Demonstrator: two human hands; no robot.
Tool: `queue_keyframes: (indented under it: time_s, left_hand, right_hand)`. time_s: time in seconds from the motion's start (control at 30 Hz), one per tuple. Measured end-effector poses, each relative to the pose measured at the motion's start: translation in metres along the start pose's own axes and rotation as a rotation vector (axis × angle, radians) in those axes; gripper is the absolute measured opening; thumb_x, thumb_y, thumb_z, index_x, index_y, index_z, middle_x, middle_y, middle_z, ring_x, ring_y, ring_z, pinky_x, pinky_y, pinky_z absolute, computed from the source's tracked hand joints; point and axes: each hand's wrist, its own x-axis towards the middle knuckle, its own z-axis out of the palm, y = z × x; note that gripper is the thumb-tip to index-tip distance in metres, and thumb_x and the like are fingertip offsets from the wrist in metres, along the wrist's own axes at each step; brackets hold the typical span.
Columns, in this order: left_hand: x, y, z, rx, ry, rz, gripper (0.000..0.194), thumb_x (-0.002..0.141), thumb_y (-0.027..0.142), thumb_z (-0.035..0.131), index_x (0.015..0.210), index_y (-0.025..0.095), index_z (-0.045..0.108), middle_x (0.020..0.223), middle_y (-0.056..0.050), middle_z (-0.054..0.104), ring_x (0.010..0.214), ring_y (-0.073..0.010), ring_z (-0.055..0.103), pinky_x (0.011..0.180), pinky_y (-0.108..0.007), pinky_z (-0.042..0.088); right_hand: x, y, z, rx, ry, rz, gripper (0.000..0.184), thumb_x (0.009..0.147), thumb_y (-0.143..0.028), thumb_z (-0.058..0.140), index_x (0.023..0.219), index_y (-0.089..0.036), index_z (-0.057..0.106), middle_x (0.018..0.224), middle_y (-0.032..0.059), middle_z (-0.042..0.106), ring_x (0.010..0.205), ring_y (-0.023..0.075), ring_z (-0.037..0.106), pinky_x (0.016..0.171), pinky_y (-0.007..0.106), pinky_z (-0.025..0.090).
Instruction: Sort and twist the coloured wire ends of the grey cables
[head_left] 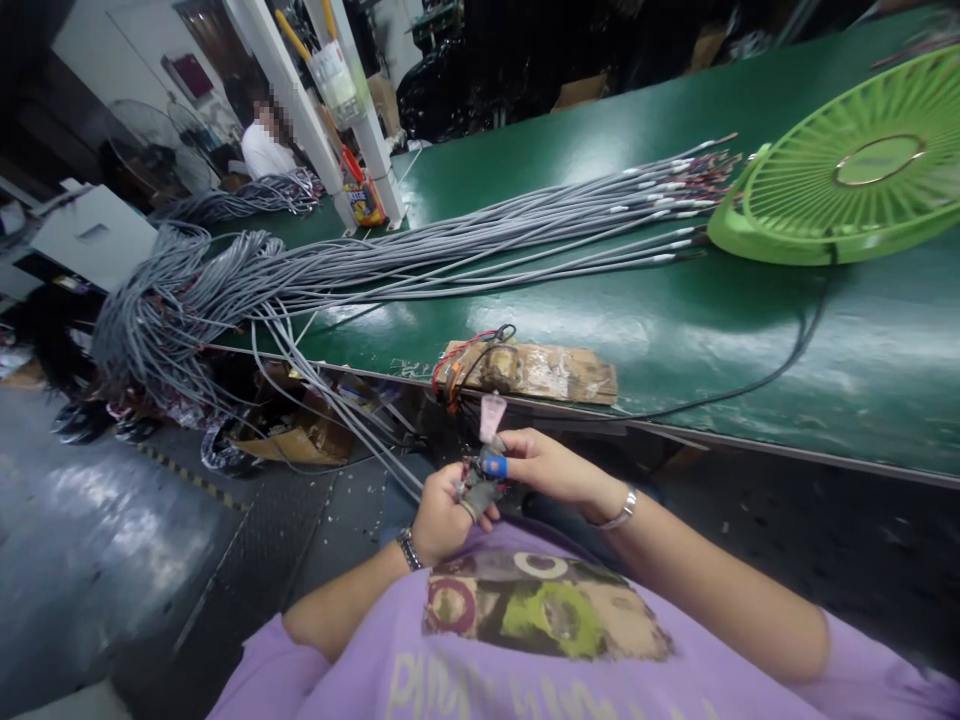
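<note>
My left hand (444, 515) is closed around the ends of several grey cables (382, 458) that hang down from the bench. Close against it, my right hand (544, 465) is closed in a pinch at the wire ends; what lies between its fingertips is too small to make out. Grey coverings wrap some fingertips, and a blue band (495, 466) circles a finger of the right hand. Just beyond the hands, a pale pink tapered piece (492, 415) stands up near the bench edge. A worn wooden block (566, 373) with red and black wires lies on that edge.
A large bundle of grey cables (420, 245) stretches along the green bench (630, 320) and droops over its left end. At right stands a green fan (847, 170) with a black cord. A white post (375, 150) rises behind; a cardboard box (300, 445) sits below. Another person (266, 150) is far left.
</note>
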Motion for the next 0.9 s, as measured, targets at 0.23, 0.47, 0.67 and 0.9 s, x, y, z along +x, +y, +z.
queue_keyframes:
  time_s: [0.23,0.47,0.67,0.9]
  left_hand:
    - [0.001,0.005,0.001,-0.004,-0.071,-0.083,0.041,0.059,0.050,0.078,0.059,0.018,0.053,0.045,-0.001,0.060,0.035,-0.0115,0.053,0.037,-0.020,0.037]
    - [0.005,-0.008,-0.002,-0.130,0.100,-0.007,0.045,0.063,0.058,0.074,0.066,0.017,0.055,0.052,-0.002,0.066,0.039,-0.0119,0.058,0.038,-0.019,0.038]
    - [0.007,-0.004,-0.003,-0.045,-0.045,-0.057,0.048,0.059,0.059,0.077,0.064,0.016,0.056,0.052,-0.004,0.066,0.042,-0.0133,0.060,0.043,-0.022,0.044]
    - [0.008,-0.007,-0.002,-0.110,0.068,0.012,0.048,0.061,0.060,0.074,0.064,0.017,0.054,0.051,-0.003,0.066,0.039,-0.0129,0.059,0.035,-0.018,0.031]
  right_hand:
    - [-0.004,0.004,0.000,-0.099,-0.002,-0.109,0.030,0.075,-0.045,0.070,0.073,-0.015,0.069,0.066,-0.0002,0.064,0.060,0.0119,0.053,0.059,0.024,0.042]
    - [-0.014,0.012,0.005,0.045,0.143,-0.010,0.045,0.063,-0.055,0.077,0.078,-0.016,0.060,0.070,-0.0005,0.061,0.064,0.0128,0.052,0.063,0.028,0.043]
    - [-0.013,0.012,0.018,0.021,0.203,-0.021,0.050,0.061,-0.066,0.072,0.067,-0.019,0.053,0.057,-0.0020,0.055,0.054,0.0123,0.047,0.056,0.028,0.041]
    - [-0.007,0.010,0.014,-0.098,0.246,-0.038,0.048,0.066,-0.065,0.068,0.068,-0.020,0.054,0.057,-0.0014,0.055,0.053,0.0127,0.047,0.054,0.028,0.040]
